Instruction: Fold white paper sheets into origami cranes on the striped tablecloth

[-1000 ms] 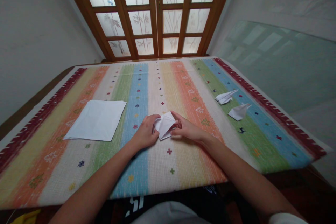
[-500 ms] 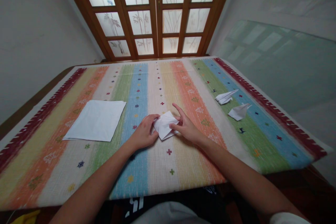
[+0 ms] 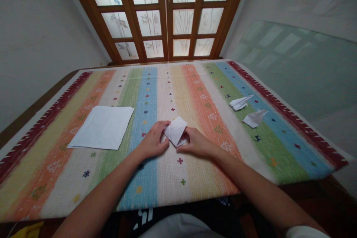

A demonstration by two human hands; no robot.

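Between my hands, just over the tablecloth, is a small piece of folded white paper, roughly diamond-shaped with visible creases. My left hand grips its left corner, thumb on the near side and fingers on the far side. On the opposite side, my right hand pinches the right part, where a flap stands a little apart from the lower layer. Its fingertips are partly hidden by the paper.
A stack of white paper sheets lies to the left on the striped tablecloth. Two folded paper cranes, one farther and one nearer, rest at the right. Wooden doors with glass panes stand beyond the table.
My right hand has come down from the paper's upper face, its raised index finger now folded in, and holds the right edge. My left hand keeps its place.
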